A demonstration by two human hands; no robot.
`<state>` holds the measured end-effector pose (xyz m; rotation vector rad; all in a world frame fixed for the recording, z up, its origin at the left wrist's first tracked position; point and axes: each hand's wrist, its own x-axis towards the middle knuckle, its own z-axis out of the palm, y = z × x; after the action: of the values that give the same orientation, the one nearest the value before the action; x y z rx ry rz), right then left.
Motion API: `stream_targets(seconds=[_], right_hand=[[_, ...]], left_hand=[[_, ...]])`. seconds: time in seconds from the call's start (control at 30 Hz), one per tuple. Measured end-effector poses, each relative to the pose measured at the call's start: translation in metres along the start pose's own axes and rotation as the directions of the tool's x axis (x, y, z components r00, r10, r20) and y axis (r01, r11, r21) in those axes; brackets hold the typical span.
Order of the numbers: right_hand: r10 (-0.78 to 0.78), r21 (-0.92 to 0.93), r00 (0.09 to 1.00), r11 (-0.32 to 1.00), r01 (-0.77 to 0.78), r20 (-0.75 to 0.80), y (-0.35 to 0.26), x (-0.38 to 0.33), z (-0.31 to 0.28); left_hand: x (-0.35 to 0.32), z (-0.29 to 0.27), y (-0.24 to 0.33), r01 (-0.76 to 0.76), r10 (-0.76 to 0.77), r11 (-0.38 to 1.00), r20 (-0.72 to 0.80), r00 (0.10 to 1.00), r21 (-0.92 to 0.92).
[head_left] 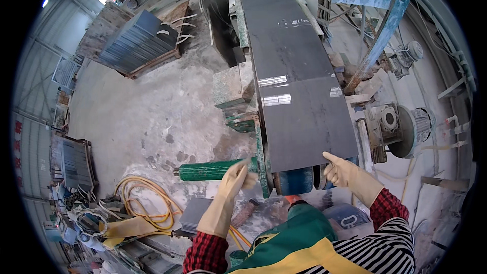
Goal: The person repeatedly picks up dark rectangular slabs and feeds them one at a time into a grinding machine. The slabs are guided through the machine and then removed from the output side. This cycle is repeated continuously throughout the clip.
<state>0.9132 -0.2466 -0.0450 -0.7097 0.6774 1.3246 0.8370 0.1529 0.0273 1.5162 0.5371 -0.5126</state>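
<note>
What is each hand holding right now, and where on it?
The right hand grips the near right corner of the dark polished slab. The left hand rests at the slab's near left edge; a closed grip cannot be told.

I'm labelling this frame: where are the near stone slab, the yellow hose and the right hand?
stone slab (pixel 304 127), head view, middle of its dark face
yellow hose (pixel 139 208), head view, coil on floor
right hand (pixel 341 171), head view, glove's back

Both gloved hands reach forward, left (pixel 237 173) fingers extended, right (pixel 339 170) loosely curled (thumb up).
</note>
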Motion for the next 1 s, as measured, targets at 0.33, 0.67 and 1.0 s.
stream_targets(seconds=[0.33, 0.67, 1.0], right_hand=[[-0.544, 0.439, 0.818, 0.791, 0.426, 0.186, 0.023, 0.023, 0.128], [-0.250, -0.092, 0.833, 0.937, 0.336, 0.493, 0.166, 0.126, 0.336], [-0.122, -0.238, 0.935, 0.948, 0.209, 0.332, 0.352, 0.207, 0.313]], left_hand=[[-0.138, -0.062, -0.170, -0.037, -0.183, 0.885, -0.418, 0.890, -0.465], [-0.312, -0.099, -0.254, -0.445, -0.062, 0.790, -0.778, 0.625, -0.421], [-0.602, -0.075, -0.482, -0.076, -0.076, 0.995, -0.967, -0.242, -0.059]])
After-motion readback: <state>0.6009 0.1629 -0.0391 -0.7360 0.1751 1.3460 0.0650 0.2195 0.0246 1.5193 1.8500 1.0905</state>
